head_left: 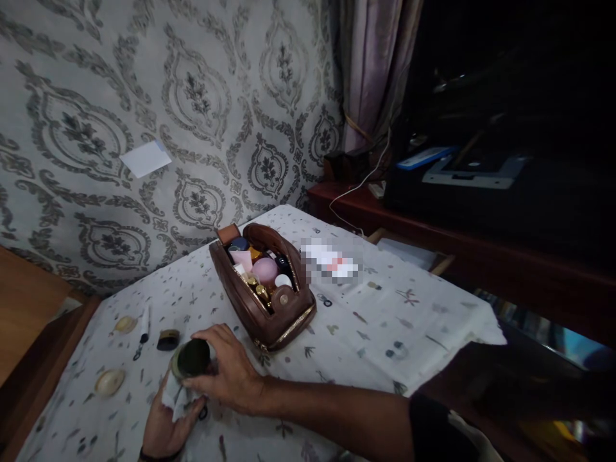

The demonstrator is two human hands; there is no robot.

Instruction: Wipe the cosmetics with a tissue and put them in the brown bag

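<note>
Dim room here; soft light falls on the wallpaper (144,96) upper left and the tablecloth (385,321) at centre, while the right side sinks into black. Edges bow, my forearm looks murky, and one pixelated patch sits mid-frame.

Small round dark-topped jar (191,359), tilted, above white cloth (174,399), on table's near edge

An open brown leather pouch (264,301) crammed with small cosmetics stands on the desk's white patterned cloth (385,321). Two pale shells (110,382) lie near its left edge, beside a small dark round lid (168,339). A white paper note (145,158) sticks to the damask wallpaper.
</note>
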